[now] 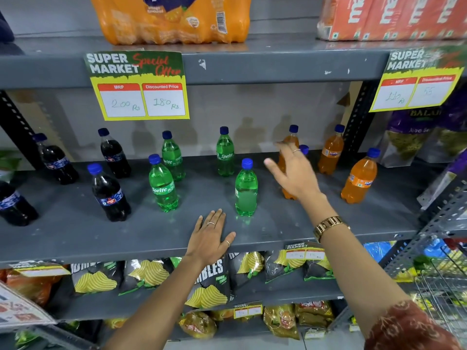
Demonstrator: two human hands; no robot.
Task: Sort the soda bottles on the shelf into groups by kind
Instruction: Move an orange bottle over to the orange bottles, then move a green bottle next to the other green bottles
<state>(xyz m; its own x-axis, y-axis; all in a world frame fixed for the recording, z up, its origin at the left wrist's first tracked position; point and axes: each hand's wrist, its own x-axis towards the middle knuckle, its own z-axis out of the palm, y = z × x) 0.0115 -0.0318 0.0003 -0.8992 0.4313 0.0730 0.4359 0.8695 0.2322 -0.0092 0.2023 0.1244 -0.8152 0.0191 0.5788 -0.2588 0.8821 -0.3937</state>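
Note:
On the grey shelf [75,236] stand several dark cola bottles [110,194] at the left, several green Sprite bottles [163,185] in the middle and several orange Fanta bottles [360,176] at the right, all upright with blue caps. My left hand [211,236] lies flat and open on the shelf's front part, just left of the nearest green bottle [246,189]. My right hand [294,173] hovers open, fingers spread, in front of an orange bottle [286,193] that it partly hides; I cannot tell whether it touches it.
A yellow price card [141,87] hangs from the upper shelf edge, a second card [417,79] at the right. An orange multipack [171,18] sits above. Chip bags [209,281] fill the shelf below. A wire basket [439,286] is at the lower right.

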